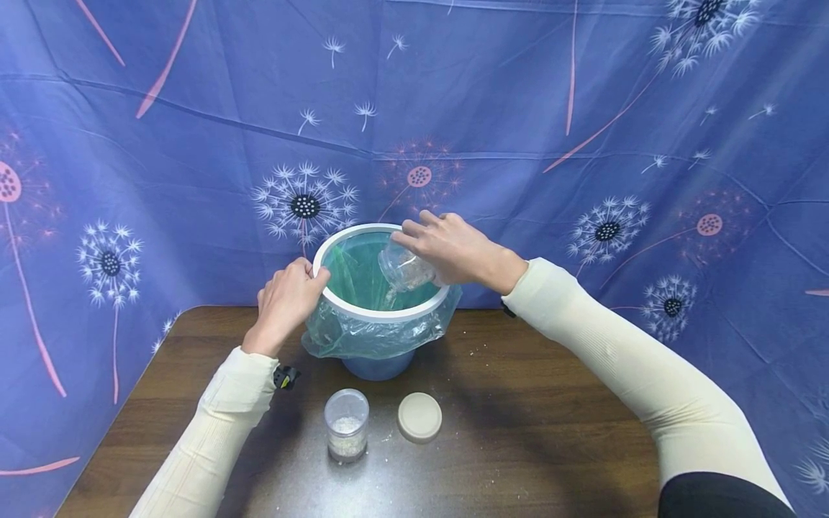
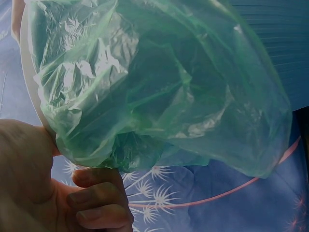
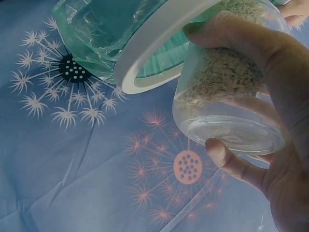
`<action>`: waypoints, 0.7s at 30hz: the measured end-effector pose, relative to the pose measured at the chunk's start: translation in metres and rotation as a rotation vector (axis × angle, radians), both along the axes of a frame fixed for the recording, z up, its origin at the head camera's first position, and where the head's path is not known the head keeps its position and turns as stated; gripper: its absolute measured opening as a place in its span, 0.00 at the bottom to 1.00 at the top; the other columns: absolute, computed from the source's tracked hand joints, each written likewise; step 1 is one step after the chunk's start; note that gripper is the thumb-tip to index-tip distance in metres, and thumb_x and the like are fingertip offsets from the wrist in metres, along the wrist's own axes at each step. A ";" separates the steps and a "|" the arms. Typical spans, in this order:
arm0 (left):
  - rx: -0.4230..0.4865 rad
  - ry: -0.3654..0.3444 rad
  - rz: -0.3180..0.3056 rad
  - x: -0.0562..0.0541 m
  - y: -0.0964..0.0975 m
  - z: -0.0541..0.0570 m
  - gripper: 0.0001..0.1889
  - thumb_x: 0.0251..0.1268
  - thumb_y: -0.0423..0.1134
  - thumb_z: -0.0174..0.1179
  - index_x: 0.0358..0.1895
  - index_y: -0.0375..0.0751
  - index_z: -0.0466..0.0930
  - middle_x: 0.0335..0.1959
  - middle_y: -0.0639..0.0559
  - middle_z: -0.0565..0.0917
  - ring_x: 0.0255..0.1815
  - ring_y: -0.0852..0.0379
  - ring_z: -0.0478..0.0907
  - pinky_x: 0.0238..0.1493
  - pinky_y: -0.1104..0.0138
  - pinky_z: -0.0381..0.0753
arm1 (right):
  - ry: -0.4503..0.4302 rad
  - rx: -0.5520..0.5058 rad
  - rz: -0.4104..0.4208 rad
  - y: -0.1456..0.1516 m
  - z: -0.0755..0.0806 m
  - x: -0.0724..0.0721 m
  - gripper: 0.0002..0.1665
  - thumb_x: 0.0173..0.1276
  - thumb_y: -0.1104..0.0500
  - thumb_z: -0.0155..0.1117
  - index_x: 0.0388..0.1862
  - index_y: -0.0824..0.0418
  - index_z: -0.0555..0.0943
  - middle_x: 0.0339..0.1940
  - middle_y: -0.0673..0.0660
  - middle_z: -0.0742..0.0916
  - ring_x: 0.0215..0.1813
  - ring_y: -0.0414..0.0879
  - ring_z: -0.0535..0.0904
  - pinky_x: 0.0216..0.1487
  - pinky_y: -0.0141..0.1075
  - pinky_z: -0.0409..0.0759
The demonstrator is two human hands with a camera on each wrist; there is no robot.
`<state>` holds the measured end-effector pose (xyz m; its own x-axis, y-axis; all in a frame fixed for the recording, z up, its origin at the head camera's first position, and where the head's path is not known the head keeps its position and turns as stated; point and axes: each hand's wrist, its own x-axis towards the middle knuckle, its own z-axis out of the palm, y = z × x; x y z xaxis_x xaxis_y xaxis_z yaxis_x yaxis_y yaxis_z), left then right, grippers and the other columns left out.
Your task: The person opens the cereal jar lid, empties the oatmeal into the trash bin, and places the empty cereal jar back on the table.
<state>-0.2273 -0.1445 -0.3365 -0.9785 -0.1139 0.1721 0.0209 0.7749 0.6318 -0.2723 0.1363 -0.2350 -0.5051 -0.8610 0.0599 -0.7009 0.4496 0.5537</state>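
My right hand [image 1: 456,248] grips a clear plastic jar [image 1: 401,267], tilted with its mouth down into a trash bin. Inside the jar are pale tan flakes [image 3: 224,77], and some fall toward the bin in the head view. The bin's white rim [image 1: 372,315] clamps a green plastic bag [image 1: 369,342], which hangs out over the blue body [image 1: 378,368]. At the rim's left side my left hand [image 1: 288,302] pinches the edge between thumb and fingers. The left wrist view shows the bag's loose overhang [image 2: 169,96] beside curled fingers [image 2: 99,198].
In front of the bin stands a second clear jar [image 1: 346,426], partly filled with whitish flakes. Right of it lies a round cream lid [image 1: 419,417]. Crumbs are scattered over the brown wooden table [image 1: 531,439]. A blue dandelion-print cloth [image 1: 479,79] hangs behind.
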 end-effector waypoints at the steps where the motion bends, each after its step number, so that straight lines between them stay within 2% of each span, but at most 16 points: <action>1: 0.000 -0.001 0.000 0.000 0.000 0.000 0.16 0.71 0.53 0.46 0.34 0.45 0.72 0.34 0.41 0.81 0.40 0.37 0.80 0.44 0.41 0.74 | 0.001 0.000 0.001 0.000 0.000 0.000 0.50 0.49 0.58 0.83 0.72 0.58 0.72 0.60 0.60 0.81 0.49 0.58 0.79 0.32 0.46 0.84; 8: -0.002 -0.005 0.001 0.000 0.000 0.000 0.17 0.72 0.54 0.46 0.34 0.44 0.72 0.35 0.41 0.81 0.41 0.36 0.80 0.45 0.41 0.74 | 0.013 -0.003 0.012 0.000 0.000 0.000 0.48 0.48 0.59 0.82 0.71 0.58 0.74 0.56 0.59 0.82 0.47 0.57 0.79 0.31 0.46 0.84; 21: -0.005 0.000 0.005 -0.001 0.000 0.000 0.17 0.72 0.54 0.47 0.34 0.45 0.72 0.34 0.41 0.81 0.40 0.37 0.80 0.43 0.41 0.74 | 0.005 0.008 0.010 -0.001 0.002 0.000 0.48 0.49 0.60 0.83 0.71 0.58 0.73 0.56 0.59 0.82 0.49 0.57 0.79 0.32 0.46 0.84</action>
<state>-0.2280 -0.1444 -0.3364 -0.9779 -0.1178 0.1725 0.0171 0.7778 0.6282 -0.2727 0.1357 -0.2332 -0.4960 -0.8666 0.0551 -0.7029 0.4379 0.5605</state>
